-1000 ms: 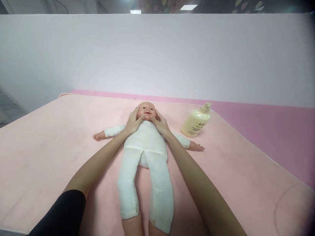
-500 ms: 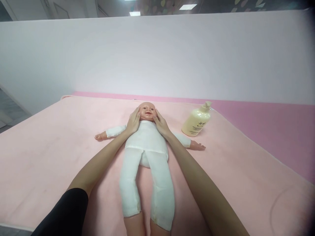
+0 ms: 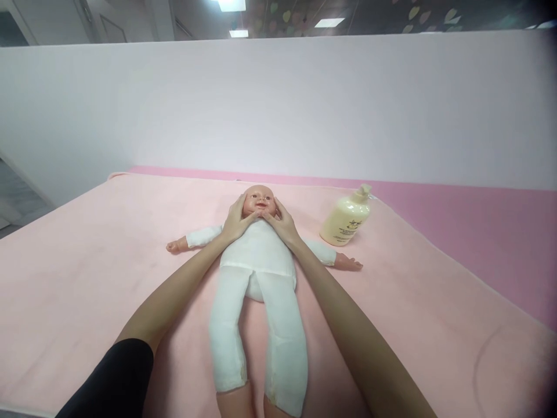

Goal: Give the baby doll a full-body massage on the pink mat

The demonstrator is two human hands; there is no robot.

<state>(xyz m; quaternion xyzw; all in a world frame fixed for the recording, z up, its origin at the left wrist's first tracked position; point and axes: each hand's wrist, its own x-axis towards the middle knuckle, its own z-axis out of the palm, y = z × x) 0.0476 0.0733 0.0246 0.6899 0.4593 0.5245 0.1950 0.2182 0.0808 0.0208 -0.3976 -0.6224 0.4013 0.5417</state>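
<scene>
A baby doll (image 3: 259,261) in a white cloth suit lies on its back on a pale pink blanket (image 3: 87,273), head away from me, arms spread. My left hand (image 3: 236,220) rests against the left side of the doll's head, fingers along the cheek, thumb under the chin. Opposite it, my right hand (image 3: 282,223) cups the other cheek, its thumb meeting the left thumb at the chin. Both hands lie flat on the face with fingers apart, gripping nothing.
A cream pump bottle (image 3: 346,219) lies tilted on the blanket, right of the doll's head. A darker pink surface (image 3: 478,226) shows beyond the blanket on the right. A white partition wall (image 3: 278,110) stands behind.
My thumbs have slid down from the doll's cheeks and now meet under its chin. The view has shifted slightly.
</scene>
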